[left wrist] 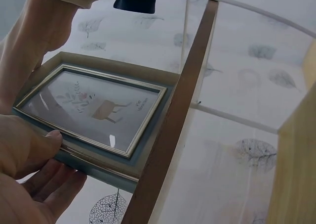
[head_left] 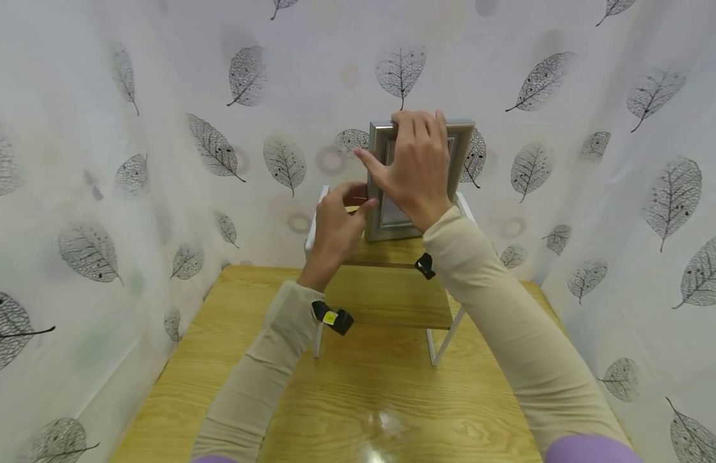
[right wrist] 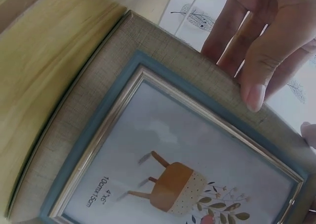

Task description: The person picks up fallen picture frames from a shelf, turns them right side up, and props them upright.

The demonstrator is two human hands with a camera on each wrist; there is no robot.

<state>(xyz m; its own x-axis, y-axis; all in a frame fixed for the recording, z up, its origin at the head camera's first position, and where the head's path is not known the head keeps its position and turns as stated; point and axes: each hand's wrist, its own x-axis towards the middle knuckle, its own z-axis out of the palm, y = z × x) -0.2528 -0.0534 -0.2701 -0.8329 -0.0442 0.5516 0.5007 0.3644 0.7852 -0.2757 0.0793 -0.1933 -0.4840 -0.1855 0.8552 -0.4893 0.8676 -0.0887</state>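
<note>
A grey-gold picture frame [head_left: 463, 151] stands upright, leaning slightly, on the top board [head_left: 387, 253] of a small wooden shelf. My left hand [head_left: 339, 225] grips its left side; the left wrist view shows that thumb over the front edge and the fingers [left wrist: 61, 184] at the outer side and behind. Over the top edge my right hand [head_left: 417, 164] holds the frame, fingertips at the rim and thumb spread to the left. Behind its glass is a printed card [right wrist: 173, 184] with a brown deer-like body, leaves and size lettering. The right hand covers much of the front in the head view.
The shelf has a lower board [head_left: 393, 299] and white metal legs [head_left: 447, 339]. It stands on a wooden table [head_left: 358, 399]. Leaf-print sheeting [head_left: 179, 71] hangs at the back and both sides, close behind the shelf. Black straps with small devices [head_left: 337, 319] sit at the wrists.
</note>
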